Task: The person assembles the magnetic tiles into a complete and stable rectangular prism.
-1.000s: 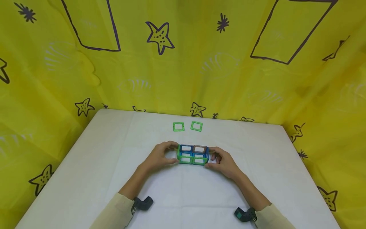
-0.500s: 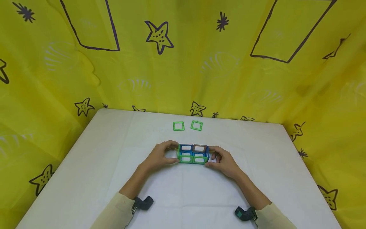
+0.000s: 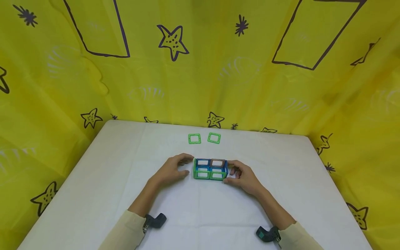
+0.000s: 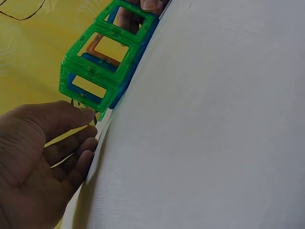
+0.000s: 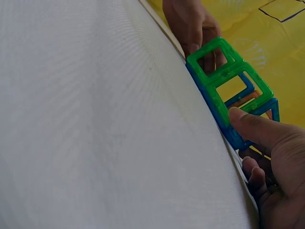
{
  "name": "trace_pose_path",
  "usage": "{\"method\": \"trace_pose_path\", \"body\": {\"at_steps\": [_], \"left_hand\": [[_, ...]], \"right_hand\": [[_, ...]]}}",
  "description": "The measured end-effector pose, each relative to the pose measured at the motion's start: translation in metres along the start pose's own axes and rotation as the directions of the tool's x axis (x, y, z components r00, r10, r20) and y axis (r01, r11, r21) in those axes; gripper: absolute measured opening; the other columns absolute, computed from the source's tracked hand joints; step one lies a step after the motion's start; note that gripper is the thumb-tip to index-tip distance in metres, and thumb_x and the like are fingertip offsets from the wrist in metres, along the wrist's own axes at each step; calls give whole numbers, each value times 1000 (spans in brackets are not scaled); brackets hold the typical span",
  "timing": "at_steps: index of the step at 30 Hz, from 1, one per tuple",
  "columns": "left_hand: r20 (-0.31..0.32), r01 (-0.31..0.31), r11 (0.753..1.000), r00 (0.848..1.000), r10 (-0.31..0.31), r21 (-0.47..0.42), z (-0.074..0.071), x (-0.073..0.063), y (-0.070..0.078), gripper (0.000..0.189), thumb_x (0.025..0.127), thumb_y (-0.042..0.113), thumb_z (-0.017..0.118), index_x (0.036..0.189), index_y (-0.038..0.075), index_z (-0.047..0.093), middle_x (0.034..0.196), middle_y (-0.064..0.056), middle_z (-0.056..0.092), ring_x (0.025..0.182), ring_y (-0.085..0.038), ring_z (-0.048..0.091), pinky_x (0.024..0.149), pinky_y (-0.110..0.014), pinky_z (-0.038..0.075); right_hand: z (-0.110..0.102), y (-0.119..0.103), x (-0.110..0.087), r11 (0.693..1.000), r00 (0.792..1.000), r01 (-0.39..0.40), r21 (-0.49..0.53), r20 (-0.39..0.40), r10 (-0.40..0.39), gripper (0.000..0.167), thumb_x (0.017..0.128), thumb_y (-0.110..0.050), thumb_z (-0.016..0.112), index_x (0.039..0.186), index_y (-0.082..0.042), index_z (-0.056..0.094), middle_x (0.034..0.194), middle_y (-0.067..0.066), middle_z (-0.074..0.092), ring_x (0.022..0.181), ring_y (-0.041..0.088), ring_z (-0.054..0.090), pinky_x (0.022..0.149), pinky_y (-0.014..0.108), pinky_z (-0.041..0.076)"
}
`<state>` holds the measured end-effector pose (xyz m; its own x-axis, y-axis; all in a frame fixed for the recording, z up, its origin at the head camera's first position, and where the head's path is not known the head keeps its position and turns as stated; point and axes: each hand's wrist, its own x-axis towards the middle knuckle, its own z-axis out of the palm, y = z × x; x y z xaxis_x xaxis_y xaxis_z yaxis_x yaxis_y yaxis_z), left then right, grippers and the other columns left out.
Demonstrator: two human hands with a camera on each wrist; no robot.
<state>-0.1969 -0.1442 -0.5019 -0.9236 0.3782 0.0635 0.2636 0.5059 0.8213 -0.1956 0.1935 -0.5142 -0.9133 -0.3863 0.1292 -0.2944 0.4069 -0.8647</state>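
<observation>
A low, open-topped box of magnetic tiles stands on the white table in the head view. Green frames form its front and left end, blue ones the floor and right end, and blue and brown ones its back. My left hand is just off the left end, thumb and fingers spread around a gap. In the left wrist view the thumb of that left hand overlaps the box's near end. At the other end my right hand grips the box, its thumb on the front corner.
Two loose green square magnetic tiles, a left one and a right one, lie flat behind the box. A yellow curtain with drawn starfish hangs along the back and sides of the white table.
My left hand has let go of the box's left end and drawn back slightly to the left. The right hand keeps its hold, and the box stays in place.
</observation>
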Motion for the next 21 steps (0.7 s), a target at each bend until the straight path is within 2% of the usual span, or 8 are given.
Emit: {"method": "trace_pose_path", "body": {"at_steps": [3,6,10,15,18,21], "left_hand": [[-40,8,1000,999,-9,-28,2,2,-1,45,94,0,72,137,9,65,131,-4,68,119,-25,64,105,-44,51],[-85,44,998,995,-48,-48,3,5,0,41,95,0,70,135,9,66,128,-4,69,113,-23,67,100,-42,55],[-154,86,994,983,-96,-69,2,10,1,38,97,4,71,134,12,67,125,-2,70,105,-20,68,93,-41,58],[-236,104,990,964,-125,-99,-2,22,-3,37,98,7,72,134,10,67,122,-4,72,103,-22,68,90,-41,58],[-257,136,983,952,-164,-121,-3,27,-5,37,98,10,73,134,10,67,122,-4,72,102,-24,65,86,-37,57],[-260,158,979,947,-188,-131,-4,32,-6,38,98,12,74,135,11,66,124,-5,71,101,-24,64,82,-34,56]], "right_hand": [[-1,1,0,1000,1000,-6,-3,2,6,61,79,-11,94,134,-5,67,95,10,60,74,19,49,63,24,41],[-2,2,1,1000,1000,-6,-5,10,6,62,80,-12,93,135,-6,67,95,8,60,74,18,49,62,24,42],[-1,3,2,1000,1000,-3,-6,14,3,63,79,-13,94,136,-8,66,95,6,60,74,17,50,63,24,43],[0,3,3,1000,1000,-7,-10,12,7,63,80,-13,94,136,-8,66,95,6,60,74,17,50,63,24,43],[-1,3,2,1000,1000,-25,-9,12,25,63,79,-14,94,136,-8,66,95,6,60,74,18,50,63,24,43],[-2,3,0,1000,999,-30,-6,13,30,63,80,-14,94,136,-7,66,95,6,60,75,19,50,63,25,43]]}}
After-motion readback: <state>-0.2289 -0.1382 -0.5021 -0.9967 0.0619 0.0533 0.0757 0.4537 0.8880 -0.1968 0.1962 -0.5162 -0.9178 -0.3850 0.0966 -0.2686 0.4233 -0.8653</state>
